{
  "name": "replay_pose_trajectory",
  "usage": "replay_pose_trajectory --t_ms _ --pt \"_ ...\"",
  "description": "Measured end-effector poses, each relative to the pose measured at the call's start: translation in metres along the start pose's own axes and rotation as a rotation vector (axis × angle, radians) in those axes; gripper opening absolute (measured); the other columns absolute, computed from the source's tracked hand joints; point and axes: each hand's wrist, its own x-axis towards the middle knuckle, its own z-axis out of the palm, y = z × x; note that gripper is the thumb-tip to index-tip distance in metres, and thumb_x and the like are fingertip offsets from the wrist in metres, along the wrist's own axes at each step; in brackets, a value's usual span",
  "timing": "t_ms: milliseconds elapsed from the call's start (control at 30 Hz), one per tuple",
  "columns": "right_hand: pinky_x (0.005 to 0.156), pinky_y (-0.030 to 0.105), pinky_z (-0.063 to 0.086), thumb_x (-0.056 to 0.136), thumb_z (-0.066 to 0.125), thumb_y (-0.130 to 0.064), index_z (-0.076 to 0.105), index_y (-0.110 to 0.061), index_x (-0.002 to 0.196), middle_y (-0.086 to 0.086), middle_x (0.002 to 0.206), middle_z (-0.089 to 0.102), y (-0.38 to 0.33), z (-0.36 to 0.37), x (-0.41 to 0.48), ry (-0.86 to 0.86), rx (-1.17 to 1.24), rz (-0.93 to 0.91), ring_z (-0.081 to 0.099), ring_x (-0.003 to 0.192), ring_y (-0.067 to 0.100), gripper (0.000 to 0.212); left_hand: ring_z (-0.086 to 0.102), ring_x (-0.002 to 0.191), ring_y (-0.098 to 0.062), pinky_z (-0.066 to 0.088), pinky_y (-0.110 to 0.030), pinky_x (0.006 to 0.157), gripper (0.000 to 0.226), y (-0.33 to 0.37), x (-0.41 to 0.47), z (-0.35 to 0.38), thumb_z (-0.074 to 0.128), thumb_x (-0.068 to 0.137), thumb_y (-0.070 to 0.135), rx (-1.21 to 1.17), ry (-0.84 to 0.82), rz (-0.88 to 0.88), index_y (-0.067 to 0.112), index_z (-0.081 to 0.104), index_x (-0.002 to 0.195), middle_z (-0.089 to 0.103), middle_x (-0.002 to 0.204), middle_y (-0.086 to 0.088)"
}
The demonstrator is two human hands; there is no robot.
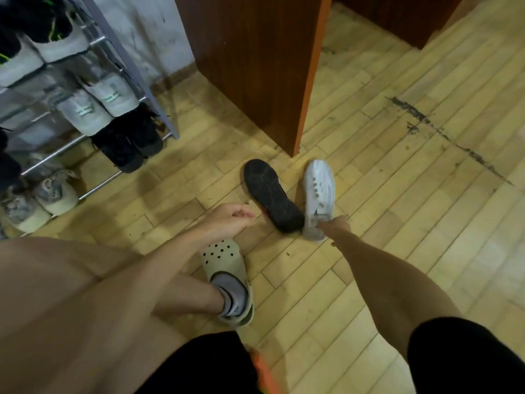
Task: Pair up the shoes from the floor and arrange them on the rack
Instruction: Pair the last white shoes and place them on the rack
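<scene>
On floor [397,237] | right hand [336,224] outstretched at white shoe [319,189] heel (grip unclear) | left hand [227,216] relaxed, empty

This looks like the entry or hallway of a home. A metal shoe rack [167,120] stands against a scuffed, whitewashed wall [147,32]. Its tiers hold pairs of footwear: white sneakers [96,106] with green marks, black sneakers [127,143] below them, and grey-patterned sneakers [54,194] on the lowest tier. Right of the rack stands a dark-brown wooden cabinet [255,66] with an orange-brown edge. In front of the rack stretches a worn floor [397,223] of short pale planks, streaked with dark marks. Farther right of the rack, by the cabinet's corner, a black shoe [272,194] lies sole-up, touching a white shoe [319,194]. The person wears a perforated clog [221,254] over a sock [233,294].
</scene>
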Motion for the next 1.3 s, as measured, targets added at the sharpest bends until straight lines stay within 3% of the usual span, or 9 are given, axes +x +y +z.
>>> replay_pose_trajectory --t_ms 133,267,400,500,667,900,1067,1167,1300 --pt "0.060 0.035 0.056 0.089 0.067 -0.027 0.027 -0.001 0.143 0.018 0.143 0.042 0.008 0.017 0.010 -0.048 0.186 0.059 0.057 0.113 0.034 0.072 0.062 0.100 -0.014 0.050 -0.039 0.095 0.018 0.000 0.011 0.007 0.058 0.085 0.025 -0.091 0.135 0.054 0.034 0.065 0.099 0.065 0.101 0.006" --pt "0.066 0.037 0.056 0.091 0.063 -0.031 0.010 -0.005 0.151 0.017 0.149 0.037 0.005 0.015 0.016 -0.025 0.248 0.098 0.058 0.103 0.030 0.084 0.066 0.096 -0.013 0.053 -0.034 0.090 0.015 0.010 0.010 0.012 0.059 0.089 0.026 -0.186 0.068 0.068 0.033 0.064 0.100 0.067 0.103 0.004" --pt "0.057 0.035 0.053 0.082 0.075 -0.022 0.036 -0.005 0.142 0.015 0.134 0.050 0.004 0.012 0.022 -0.073 0.519 0.171 0.060 0.103 0.029 0.074 0.070 0.091 -0.015 0.053 -0.031 0.085 0.016 0.015 0.005 0.015 0.056 0.093 0.026 -0.310 -0.058 0.028 0.021 0.067 0.104 0.072 0.097 -0.002" --pt "0.056 0.032 0.054 0.078 0.079 -0.017 0.046 -0.002 0.135 0.018 0.122 0.060 0.005 0.015 0.020 -0.123 0.469 0.152 0.062 0.086 0.024 0.068 0.069 0.093 -0.019 0.053 -0.034 0.087 0.019 0.014 0.005 0.017 0.056 0.093 0.026 -0.308 -0.063 -0.005 0.018 0.067 0.106 0.071 0.097 -0.004" --pt "0.058 0.034 0.058 0.078 0.077 -0.006 0.062 0.007 0.112 0.017 0.106 0.066 0.001 0.003 -0.001 -0.196 0.369 0.132 0.066 0.080 0.025 0.040 0.070 0.094 -0.020 0.052 -0.032 0.086 0.020 0.016 -0.001 0.017 0.057 0.092 0.029 -0.315 0.001 -0.011 0.019 0.068 0.105 0.073 0.099 -0.005" --pt "0.073 0.042 0.061 0.069 0.079 0.006 0.067 0.004 0.086 0.013 0.093 0.065 -0.026 -0.037 -0.061 -0.196 0.370 -0.085 0.066 0.085 0.024 0.022 0.067 0.091 -0.010 0.045 -0.027 0.086 0.014 0.024 -0.019 0.019 0.058 0.089 0.030 -0.223 0.070 0.006 0.027 0.066 0.101 0.069 0.100 0.006" --pt "0.061 0.028 0.061 0.073 0.079 -0.002 0.070 -0.002 0.104 0.002 0.090 0.065 -0.085 -0.052 -0.125 -0.316 0.162 -0.345 0.064 0.080 0.015 0.032 0.063 0.089 -0.008 0.046 -0.029 0.086 0.022 0.032 -0.035 -0.015 0.058 0.088 0.034 -0.198 0.177 -0.031 0.024 0.063 0.107 0.066 0.106 0.005" --pt "0.067 0.028 0.061 0.074 0.080 -0.005 0.068 -0.007 0.105 -0.001 0.094 0.065 -0.128 -0.040 -0.165 -0.371 0.094 -0.445 0.065 0.080 0.014 0.034 0.062 0.099 -0.016 0.050 -0.031 0.084 0.040 0.031 -0.052 -0.047 0.062 0.086 0.037 -0.239 0.292 -0.098 0.018 0.055 0.120 0.061 0.108 0.000" --pt "0.053 0.020 0.058 0.078 0.078 -0.008 0.070 -0.004 0.109 0.001 0.101 0.071 -0.184 -0.010 -0.224 -0.437 0.062 -0.623 0.070 0.080 0.014 0.032 0.063 0.098 -0.019 0.053 -0.035 0.087 0.067 0.014 -0.085 -0.098 0.064 0.081 0.049 -0.285 0.354 -0.099 0.015 0.045 0.135 0.060 0.122 -0.001"
